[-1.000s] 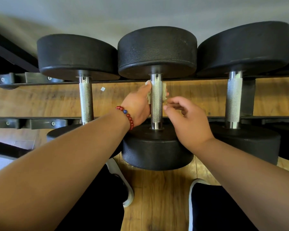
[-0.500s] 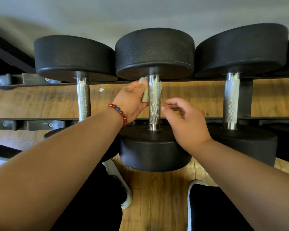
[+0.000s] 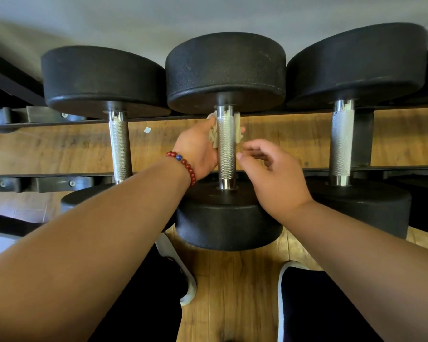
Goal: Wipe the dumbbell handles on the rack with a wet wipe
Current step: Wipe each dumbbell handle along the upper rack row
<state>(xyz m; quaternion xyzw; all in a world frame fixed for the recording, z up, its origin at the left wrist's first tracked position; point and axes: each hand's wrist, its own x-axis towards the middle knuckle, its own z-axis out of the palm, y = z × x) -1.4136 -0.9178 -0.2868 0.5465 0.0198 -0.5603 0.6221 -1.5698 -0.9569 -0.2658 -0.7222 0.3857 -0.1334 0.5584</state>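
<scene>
Wooden floor (image 3: pixel 232 280) shows under the rack (image 3: pixel 59 123). My left hand (image 3: pixel 198 149) curls the limp wet wipe (image 3: pixel 213 138) round the far end of the middle handle (image 3: pixel 226 154); I expect the knurled steel to snag it. Just beside those fingers (image 3: pixel 243 130), my right hand (image 3: pixel 277 178) hovers loosely curled, empty.

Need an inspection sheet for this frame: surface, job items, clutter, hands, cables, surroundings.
Surface: black rack, two rails carrying the dumbbells.
Job's things: middle handle has the wet wipe wrapped behind its far end; left handle and right handle are bare.
Clutter: small white scrap on the floor behind the rack.
Hands: left hand grips the wet wipe round the middle handle; right hand is close beside that handle, fingers loosely curled, holding nothing.
Cables: nothing seen.
Surroundings: wooden floor, pale wall, bead bracelet on the left wrist.
</scene>
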